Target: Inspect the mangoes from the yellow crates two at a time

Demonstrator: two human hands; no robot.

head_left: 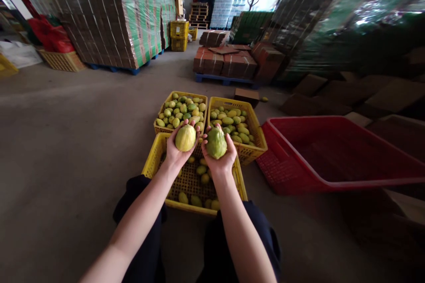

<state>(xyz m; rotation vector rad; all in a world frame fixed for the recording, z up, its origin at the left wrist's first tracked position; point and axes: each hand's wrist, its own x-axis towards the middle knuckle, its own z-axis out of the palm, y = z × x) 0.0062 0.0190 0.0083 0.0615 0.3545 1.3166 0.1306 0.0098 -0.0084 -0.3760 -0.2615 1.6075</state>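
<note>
The left hand [175, 155] and the right hand [228, 154] reach into the middle of the frame, palms turned up, each curled around one fruit. The left fingers close around a pale yellow fruit [185, 138], just left of the frame's centre; the right fingers close around a green, bumpy fruit [216, 143], just right of it. The two fruits sit near each other but apart, both held above a yellow crate [152, 157] in the lower middle of the frame. A few greenish-yellow fruits lie on that crate's slotted floor, some along its near edge, others around its middle, partly hidden by the arms.

Beyond it, nearer the centre, stand two more yellow crates side by side: the left crate [160, 129] is filled with yellow and green fruits, and the right crate [255, 152] holds many as well. A large red bin [282, 163] stands beside them at the right of the frame. Dark trouser legs [244, 239] show at the bottom, on either side of the forearms.

At the upper centre, bundles of flat cardboard [239, 65] lie on a blue pallet [226, 81]. A tall wrapped stack [99, 17] fills the upper left, and another wrapped stack [338, 22] leans into the upper right.
</note>
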